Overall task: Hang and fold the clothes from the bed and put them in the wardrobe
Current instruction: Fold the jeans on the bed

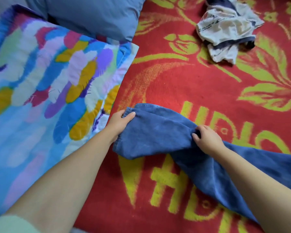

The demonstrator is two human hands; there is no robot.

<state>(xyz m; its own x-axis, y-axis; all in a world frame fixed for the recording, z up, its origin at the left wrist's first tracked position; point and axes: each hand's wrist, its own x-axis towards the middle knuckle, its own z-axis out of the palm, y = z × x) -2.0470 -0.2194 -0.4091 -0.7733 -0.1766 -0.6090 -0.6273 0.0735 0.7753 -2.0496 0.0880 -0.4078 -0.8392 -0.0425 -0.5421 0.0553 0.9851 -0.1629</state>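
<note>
I'm looking down on the bed, and the red blanket (pixel 183 81) with its yellow-green flower and letter pattern fills most of my view; on my left lies the big quilt (pixel 45 91) in blue, purple, mustard and pink brush-strokes, its corner resting on the blanket; above it, at the top edge, sits a plain blue pillow (pixel 94 15), touching the quilt. Front and centre now: the blue denim garment (pixel 158 137) lies on the blanket, running from the middle down and off to the right, twisted under the right forearm; I can't tell whether it's trousers or a shirt. Far up at the top right, well apart from it, a crumpled white and navy shirt (pixel 225 31) sits on the blanket. The left hand (pixel 120 121) pinches the hemmed end of the denim, thumb over the top, fingers curled beneath; the right hand (pixel 207 138) grips a bunched fold further along, fingers curled into the cloth.
</note>
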